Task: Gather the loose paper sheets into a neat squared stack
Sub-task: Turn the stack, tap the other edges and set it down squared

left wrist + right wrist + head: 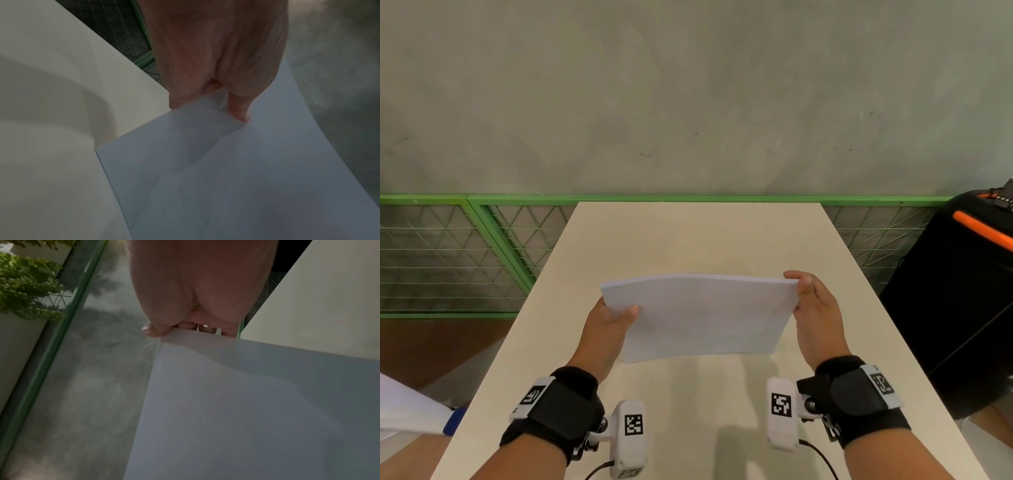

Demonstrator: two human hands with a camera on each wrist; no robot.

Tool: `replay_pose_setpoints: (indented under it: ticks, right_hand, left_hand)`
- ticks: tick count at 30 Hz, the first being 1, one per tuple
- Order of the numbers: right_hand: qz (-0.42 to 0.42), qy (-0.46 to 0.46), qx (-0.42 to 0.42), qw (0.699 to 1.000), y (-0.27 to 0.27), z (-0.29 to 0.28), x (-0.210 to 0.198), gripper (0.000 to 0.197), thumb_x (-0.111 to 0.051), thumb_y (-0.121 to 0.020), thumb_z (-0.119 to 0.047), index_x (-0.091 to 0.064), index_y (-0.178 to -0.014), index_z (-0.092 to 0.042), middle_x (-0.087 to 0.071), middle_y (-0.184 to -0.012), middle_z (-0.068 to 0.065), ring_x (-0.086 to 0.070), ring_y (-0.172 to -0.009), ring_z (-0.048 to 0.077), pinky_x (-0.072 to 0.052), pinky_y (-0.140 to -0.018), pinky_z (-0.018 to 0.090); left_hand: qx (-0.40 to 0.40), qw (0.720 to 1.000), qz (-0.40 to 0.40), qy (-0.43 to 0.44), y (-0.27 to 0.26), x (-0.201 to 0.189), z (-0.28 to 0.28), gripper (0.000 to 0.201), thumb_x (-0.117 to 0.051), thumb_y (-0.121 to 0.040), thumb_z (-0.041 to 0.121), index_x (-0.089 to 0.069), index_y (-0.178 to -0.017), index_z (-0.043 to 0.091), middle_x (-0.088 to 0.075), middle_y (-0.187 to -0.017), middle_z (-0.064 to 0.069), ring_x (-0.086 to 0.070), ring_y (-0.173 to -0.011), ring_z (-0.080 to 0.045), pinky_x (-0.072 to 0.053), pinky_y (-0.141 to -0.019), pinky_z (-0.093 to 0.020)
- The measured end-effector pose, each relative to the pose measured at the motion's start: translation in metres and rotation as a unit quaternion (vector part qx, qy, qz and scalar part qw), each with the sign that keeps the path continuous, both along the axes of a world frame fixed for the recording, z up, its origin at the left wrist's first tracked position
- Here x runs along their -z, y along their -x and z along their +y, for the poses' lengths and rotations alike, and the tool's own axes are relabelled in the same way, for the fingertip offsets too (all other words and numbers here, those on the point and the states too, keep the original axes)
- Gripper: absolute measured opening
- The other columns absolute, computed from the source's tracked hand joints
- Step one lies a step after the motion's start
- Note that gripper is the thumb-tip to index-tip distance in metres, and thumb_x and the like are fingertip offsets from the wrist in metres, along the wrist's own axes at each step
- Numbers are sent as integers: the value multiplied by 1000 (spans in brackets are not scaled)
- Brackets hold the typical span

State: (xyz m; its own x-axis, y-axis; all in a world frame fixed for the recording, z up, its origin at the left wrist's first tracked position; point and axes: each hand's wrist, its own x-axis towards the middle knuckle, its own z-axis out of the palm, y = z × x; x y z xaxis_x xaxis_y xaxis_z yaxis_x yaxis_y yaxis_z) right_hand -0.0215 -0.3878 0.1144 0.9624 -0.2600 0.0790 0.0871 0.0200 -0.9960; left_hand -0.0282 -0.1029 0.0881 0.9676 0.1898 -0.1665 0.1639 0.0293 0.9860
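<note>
A stack of white paper sheets [702, 317] stands tilted on its near long edge over the middle of the cream table [688, 233], bowed slightly. My left hand [613, 317] grips its left short edge, thumb on the near face and fingers behind. My right hand [810, 301] grips the right short edge near the top corner. In the left wrist view the paper stack [226, 170] fills the lower right, pinched by the left hand [216, 100]. The right wrist view shows the paper stack [246, 402] held by the right hand [191, 327], its fingers curled over the edge.
A green mesh fence [465, 253] runs behind the table on both sides, with a grey wall beyond. A black case with an orange handle [969, 291] stands at the right. Something white and blue [431, 414] lies at the left of the table.
</note>
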Motion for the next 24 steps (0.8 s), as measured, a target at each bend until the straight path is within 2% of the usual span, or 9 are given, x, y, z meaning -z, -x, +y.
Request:
replay_pose_setpoints:
  ticks: [2, 4, 6, 9, 12, 15, 18, 21, 24]
  right_hand:
    - [14, 14, -17, 1000, -1, 1, 1, 10, -54, -88, -23, -56, -97, -26, -55, -91, -2, -50, -79, 15, -45, -66, 16]
    - [38, 30, -23, 999, -4, 3, 5, 34, -66, -74, -16, -53, -100, -34, -54, -96, -2, -52, -82, 17, -47, -68, 21]
    - [50, 13, -10, 999, -6, 5, 4, 33, -72, -72, -9, -57, -90, -33, -56, -92, -1, -54, -79, 16, -49, -67, 24]
    - [44, -19, -4, 999, -8, 6, 1, 16, -57, -88, -9, -59, -74, -17, -58, -75, 1, -52, -67, 17, -45, -57, 22]
    - [42, -51, -21, 998, -7, 4, 0, 31, -42, -96, -19, -53, -68, -12, -53, -67, -1, -49, -61, 12, -38, -59, 25]
    - [68, -16, -3, 998, -5, 2, -3, 43, -30, -99, -33, -59, -76, -12, -59, -65, -5, -55, -58, 7, -42, -57, 21]
    - [93, 25, 1, 995, -2, -2, 1, 54, -19, -98, -42, -60, -80, -13, -58, -73, 0, -54, -65, 11, -44, -56, 18]
    - [76, 21, -23, 997, 3, -2, 17, 49, -19, -98, -41, -61, -83, -20, -63, -83, 0, -63, -66, -2, -48, -57, 3]
    - [82, 20, -39, 996, 7, -4, 39, 62, -27, -81, -69, -63, -88, -18, -65, -89, 2, -63, -71, -4, -51, -69, 8]
  left_hand:
    - [3, 1000, 2, 2, 0, 0, 0, 32, -52, -90, 2, -54, -122, 7, -64, -108, -7, -60, -90, -16, -44, -72, -25]
    - [3, 1000, 3, 3, 0, 0, 1, 32, -53, -90, 2, -54, -121, 8, -64, -107, -5, -60, -90, -16, -44, -72, -25]
    - [4, 1000, 5, 3, 0, 1, 2, 32, -53, -90, 2, -54, -121, 9, -65, -107, -5, -60, -93, -19, -44, -73, -26]
    - [5, 1000, 9, 8, 1, 1, 3, 33, -53, -90, 2, -54, -123, 7, -64, -112, -8, -60, -95, -21, -45, -75, -27]
    - [6, 1000, 6, 12, 0, 1, 2, 33, -53, -90, 1, -54, -123, 6, -64, -112, -9, -60, -94, -21, -46, -75, -28]
    - [7, 1000, 4, 8, -1, 3, 1, 32, -53, -90, 2, -55, -122, 7, -64, -111, -8, -60, -95, -22, -46, -75, -28]
    - [6, 1000, 2, 2, -2, 3, 2, 30, -53, -91, 4, -56, -120, 11, -65, -110, -6, -60, -96, -21, -45, -75, -28]
    - [11, 1000, 7, -14, -2, 6, 4, 32, -52, -92, 5, -54, -123, 12, -65, -116, -7, -60, -104, -24, -46, -79, -30]
    - [19, 999, 27, -41, -1, 11, 5, 34, -50, -93, 9, -51, -127, 13, -63, -122, -8, -58, -111, -27, -45, -82, -29]
